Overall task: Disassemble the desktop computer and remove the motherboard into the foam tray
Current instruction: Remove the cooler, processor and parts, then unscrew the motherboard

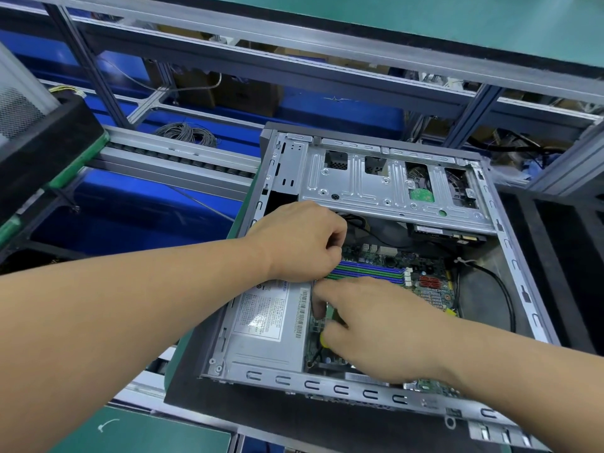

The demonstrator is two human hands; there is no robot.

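The motherboard (421, 276) still sits inside the computer case (510, 256), beside the power supply (264, 325). The left hand (300, 240) is curled at the memory slots (372, 273), its grasp hidden; the right hand (376, 325) pinches something small and yellow. Free every connector squarely before lifting.

computer case (519, 256): showing bare stamped sheet metal, dull silver
drive cage (369, 188): showing galvanised metal, smooth, faintly shining
power supply (261, 351): wearing a glossy paper label on grey metal
motherboard (434, 289): showing green matt circuit board
foam tray (294, 416): looking black, matt, soft
workbench mat (157, 433): looking green, matt
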